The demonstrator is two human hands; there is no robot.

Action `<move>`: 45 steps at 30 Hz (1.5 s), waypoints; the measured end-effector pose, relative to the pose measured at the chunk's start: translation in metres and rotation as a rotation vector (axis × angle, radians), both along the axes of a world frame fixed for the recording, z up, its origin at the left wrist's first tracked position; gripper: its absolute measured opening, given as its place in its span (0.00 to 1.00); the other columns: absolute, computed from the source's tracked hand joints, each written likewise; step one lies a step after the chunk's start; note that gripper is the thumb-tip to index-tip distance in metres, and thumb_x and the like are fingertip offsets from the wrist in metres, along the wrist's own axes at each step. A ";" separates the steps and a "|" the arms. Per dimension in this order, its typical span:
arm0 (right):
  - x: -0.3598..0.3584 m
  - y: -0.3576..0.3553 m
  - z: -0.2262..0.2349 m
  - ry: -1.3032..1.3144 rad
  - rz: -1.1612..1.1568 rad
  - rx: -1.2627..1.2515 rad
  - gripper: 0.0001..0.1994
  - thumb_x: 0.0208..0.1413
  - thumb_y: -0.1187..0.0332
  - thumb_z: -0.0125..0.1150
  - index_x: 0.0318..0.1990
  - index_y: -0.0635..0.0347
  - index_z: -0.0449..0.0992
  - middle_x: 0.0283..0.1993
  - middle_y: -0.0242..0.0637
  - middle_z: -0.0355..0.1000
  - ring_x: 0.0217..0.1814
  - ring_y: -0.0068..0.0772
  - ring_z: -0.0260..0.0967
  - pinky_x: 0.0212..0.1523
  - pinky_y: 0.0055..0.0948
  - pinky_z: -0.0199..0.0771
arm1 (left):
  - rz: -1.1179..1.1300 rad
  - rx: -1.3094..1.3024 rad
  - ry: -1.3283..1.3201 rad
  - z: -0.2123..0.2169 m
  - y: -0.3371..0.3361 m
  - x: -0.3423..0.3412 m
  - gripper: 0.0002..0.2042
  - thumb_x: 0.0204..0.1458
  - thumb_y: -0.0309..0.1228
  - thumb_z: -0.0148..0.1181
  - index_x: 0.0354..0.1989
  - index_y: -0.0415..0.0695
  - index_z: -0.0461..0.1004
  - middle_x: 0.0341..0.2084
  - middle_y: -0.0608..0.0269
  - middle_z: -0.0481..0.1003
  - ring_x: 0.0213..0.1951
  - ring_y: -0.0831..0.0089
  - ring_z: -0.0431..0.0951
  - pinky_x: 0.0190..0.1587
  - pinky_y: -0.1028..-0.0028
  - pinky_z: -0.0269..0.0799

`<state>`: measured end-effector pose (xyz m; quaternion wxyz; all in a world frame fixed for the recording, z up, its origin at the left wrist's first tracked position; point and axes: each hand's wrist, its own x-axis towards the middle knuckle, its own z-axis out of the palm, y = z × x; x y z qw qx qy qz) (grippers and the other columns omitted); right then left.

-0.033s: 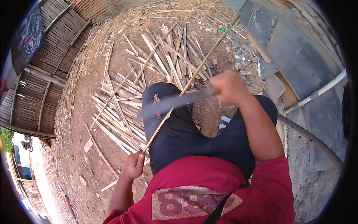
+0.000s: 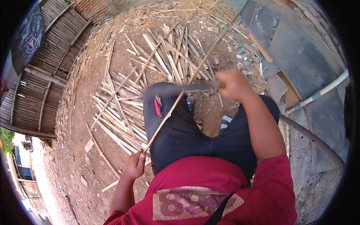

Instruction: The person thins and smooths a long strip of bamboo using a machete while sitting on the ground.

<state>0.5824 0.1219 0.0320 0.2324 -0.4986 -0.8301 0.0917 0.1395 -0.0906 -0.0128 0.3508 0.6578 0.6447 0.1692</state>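
Note:
My left hand (image 2: pixel 135 165) pinches the near end of a long, thin bamboo strip (image 2: pixel 168 113). From there the strip slants up to the right, over my left thigh and far past my knees. My right hand (image 2: pixel 234 85) is wrapped round the handle of a machete, held out beyond my right knee. Its blade (image 2: pixel 168 90), smeared by motion, points left across the strip near my left knee. I cannot tell whether the blade touches the strip. A red and grey patch (image 2: pixel 158 105) shows on the left trouser leg.
Split bamboo pieces (image 2: pixel 112 108) lie heaped on the dirt ground left of my legs, with another heap (image 2: pixel 174 56) ahead. Dark sheets (image 2: pixel 300 56) and a pale pole (image 2: pixel 318 93) stand at the right. A woven bamboo wall (image 2: pixel 63 41) is at the far left.
The machete blade has shifted a little farther from me along the strip, and my right hand slightly to the right. My left hand has stayed in place.

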 end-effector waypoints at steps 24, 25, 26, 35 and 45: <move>-0.010 -0.003 -0.015 0.132 -0.103 0.093 0.12 0.45 0.65 0.69 0.36 0.56 0.75 0.28 0.43 0.75 0.32 0.54 0.75 0.34 0.47 0.74 | 0.077 -0.223 -0.253 -0.029 -0.008 -0.011 0.30 0.69 0.53 0.37 0.25 0.37 0.68 0.16 0.63 0.67 0.22 0.71 0.65 0.27 0.65 0.63; -0.013 -0.004 -0.017 0.037 0.037 0.159 0.13 0.44 0.66 0.69 0.37 0.56 0.75 0.27 0.42 0.74 0.32 0.53 0.74 0.33 0.47 0.73 | 0.076 -0.233 -0.268 -0.028 -0.008 -0.012 0.30 0.69 0.52 0.37 0.25 0.37 0.68 0.16 0.62 0.67 0.22 0.70 0.65 0.27 0.64 0.63; -0.016 -0.005 -0.018 -0.058 0.180 0.224 0.14 0.43 0.66 0.69 0.37 0.56 0.75 0.26 0.41 0.73 0.31 0.52 0.74 0.32 0.46 0.72 | 0.078 -0.243 -0.283 -0.027 -0.009 -0.012 0.30 0.69 0.52 0.37 0.25 0.37 0.68 0.16 0.61 0.67 0.22 0.69 0.66 0.27 0.64 0.63; 0.018 0.022 -0.031 0.397 -0.487 0.096 0.09 0.49 0.64 0.68 0.35 0.54 0.77 0.27 0.41 0.76 0.35 0.51 0.77 0.35 0.44 0.76 | 0.047 -0.018 -0.106 -0.019 -0.006 0.005 0.30 0.69 0.52 0.36 0.25 0.39 0.68 0.16 0.66 0.65 0.21 0.72 0.64 0.27 0.67 0.62; -0.001 0.000 -0.007 0.062 -0.160 -0.082 0.14 0.45 0.65 0.68 0.42 0.53 0.79 0.36 0.42 0.79 0.38 0.51 0.77 0.39 0.44 0.76 | 0.049 -0.294 -0.349 0.000 0.001 -0.006 0.31 0.69 0.54 0.33 0.21 0.43 0.66 0.14 0.73 0.62 0.19 0.80 0.59 0.23 0.74 0.56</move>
